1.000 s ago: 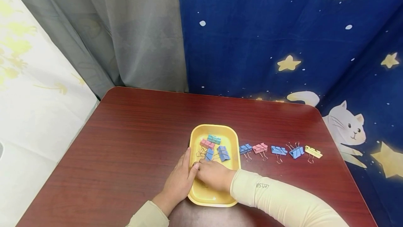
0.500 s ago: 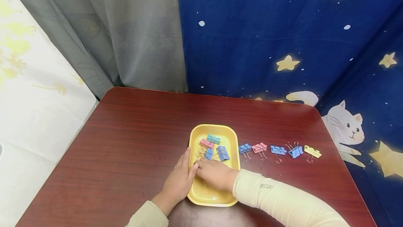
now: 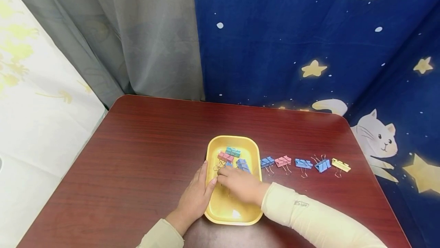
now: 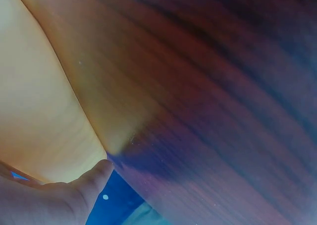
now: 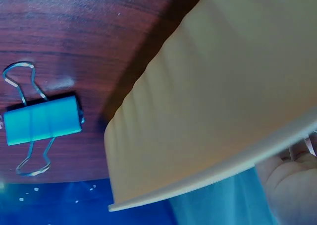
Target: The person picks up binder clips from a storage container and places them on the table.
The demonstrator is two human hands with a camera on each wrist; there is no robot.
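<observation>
A yellow tray with binder clips inside stands on the table. My left hand lies along its left side, fingers straight against the outer wall and thumb at the rim. In the left wrist view a finger reaches along the tray's edge. My right hand is down inside the tray, fingers curled around a binder clip mostly hidden beneath them; a thin metal wire shows at them in the right wrist view. Just beyond lie a blue clip, a pink clip and a green clip.
Right of the tray, a row of binder clips lies on the dark red table: a blue clip, a pink clip, more blue ones and a yellow clip at the end. Curtains hang behind the table.
My right hand has shifted slightly right and away from me inside the tray, now overlapping the nearer blue clips. The left hand and the row of clips have stayed put.
</observation>
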